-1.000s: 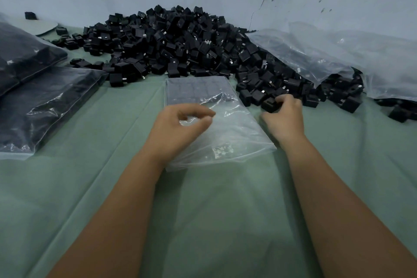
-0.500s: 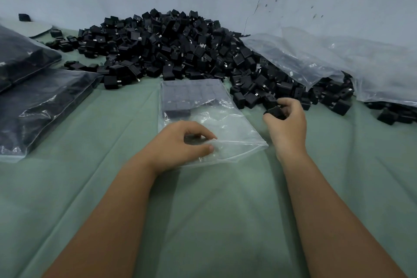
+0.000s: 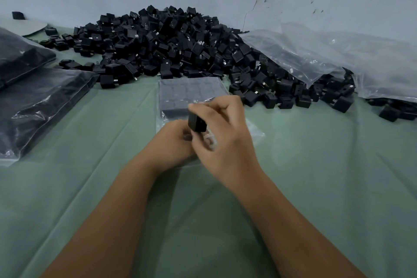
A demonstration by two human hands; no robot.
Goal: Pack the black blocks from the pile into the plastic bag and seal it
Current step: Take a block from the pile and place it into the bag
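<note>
A big pile of black blocks [image 3: 171, 47] lies against the wall at the back. In front of it a clear plastic bag [image 3: 191, 91] lies flat on the green cloth, with several black blocks packed in rows at its far end. My right hand [image 3: 223, 140] grips a single black block [image 3: 196, 123] at the bag's near, open end. My left hand [image 3: 171, 146] holds the bag's mouth just below, partly hidden behind the right hand.
Two filled, dark bags [image 3: 38, 106] lie stacked at the left. Crumpled clear bags [image 3: 338, 56] rest over the pile's right side. Loose blocks [image 3: 394, 113] spread toward the right edge. Green cloth [image 3: 90, 187] covers the surface in front.
My right hand picked a block from the pile's edge and carried it left to the bag's opening. My left hand stayed at the bag's mouth, now tucked under the right hand.
</note>
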